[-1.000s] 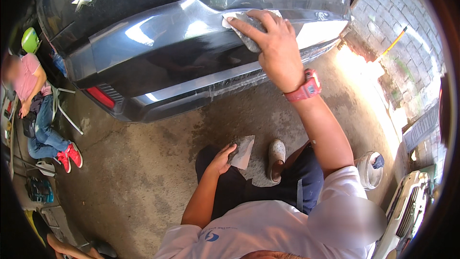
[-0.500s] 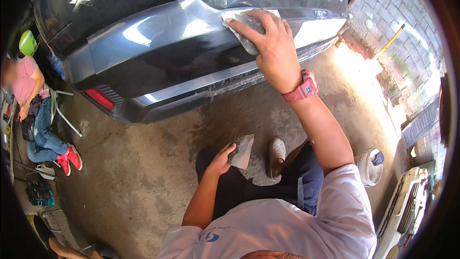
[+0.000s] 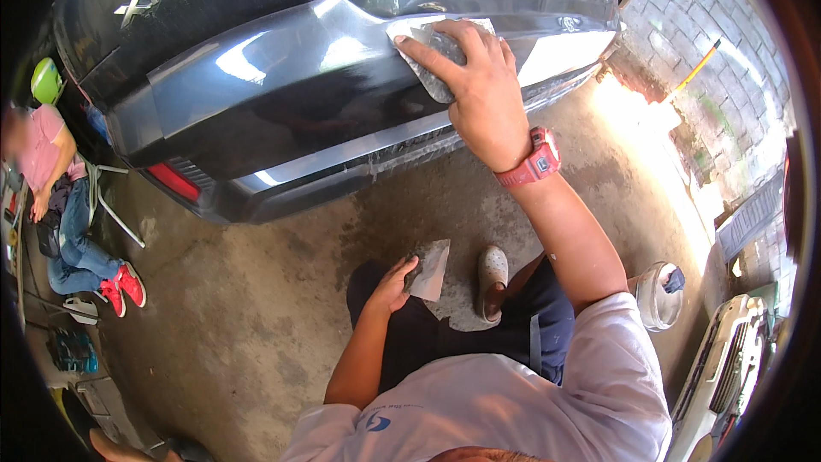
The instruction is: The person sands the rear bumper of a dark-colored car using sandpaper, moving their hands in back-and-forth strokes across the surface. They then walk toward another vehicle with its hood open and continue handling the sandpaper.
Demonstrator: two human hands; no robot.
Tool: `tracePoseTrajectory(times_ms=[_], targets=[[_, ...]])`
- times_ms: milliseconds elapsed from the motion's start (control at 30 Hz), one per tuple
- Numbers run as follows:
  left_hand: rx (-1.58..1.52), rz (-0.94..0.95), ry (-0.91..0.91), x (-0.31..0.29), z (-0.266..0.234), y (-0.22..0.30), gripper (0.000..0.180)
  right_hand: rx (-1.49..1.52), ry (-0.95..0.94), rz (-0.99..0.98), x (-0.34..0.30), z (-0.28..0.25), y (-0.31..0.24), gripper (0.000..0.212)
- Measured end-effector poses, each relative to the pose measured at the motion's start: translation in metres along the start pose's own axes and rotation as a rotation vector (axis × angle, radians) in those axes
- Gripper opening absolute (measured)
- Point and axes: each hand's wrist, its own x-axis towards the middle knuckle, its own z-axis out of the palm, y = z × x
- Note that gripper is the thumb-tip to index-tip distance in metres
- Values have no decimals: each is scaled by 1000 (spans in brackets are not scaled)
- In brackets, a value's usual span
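Observation:
My right hand [image 3: 486, 107] reaches up to the dark, glossy rear bumper [image 3: 299, 120] of a car. Under its spread fingers and thumb it holds a grey sheet, which looks like sandpaper [image 3: 434, 84], flat against the painted surface. A red watch [image 3: 537, 160] is on that wrist. Low in front of my body, by my thigh, my left hand [image 3: 393, 287] is closed on a second thin sheet, likely also sandpaper [image 3: 433, 272], with a pale brownish face. The fingers behind this sheet are partly hidden.
A seated person [image 3: 68, 205] in a pink shirt is at the left. On the right stand a clear round bucket [image 3: 657, 308], a detached white bumper [image 3: 714, 368] and a block wall [image 3: 710, 43] with a yellow pole [image 3: 697, 68]. The concrete floor [image 3: 248, 308] has damp patches.
My right hand and its sheet have shifted slightly left along the bumper, while the whole view has moved a little. My left hand keeps its sheet in nearly the same place.

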Motion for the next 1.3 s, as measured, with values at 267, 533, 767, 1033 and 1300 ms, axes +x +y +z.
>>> tracePoseTrajectory(times_ms=[267, 533, 767, 1033, 1300], targets=[[-293, 556, 31, -64, 75, 46, 64, 177, -166, 8, -47, -35, 1, 93], [-249, 836, 78, -118, 119, 110, 56, 754, -596, -48, -174, -46, -45, 103], [-201, 848, 155, -108, 107, 108, 44, 223, -692, -213, -179, -49, -3, 82], [326, 1135, 441, -117, 103, 108, 43, 118, -722, -273, -177, -59, -25, 100], [-88, 849, 130, -84, 55, 84, 47, 302, -405, 85, -92, -78, 8, 93]])
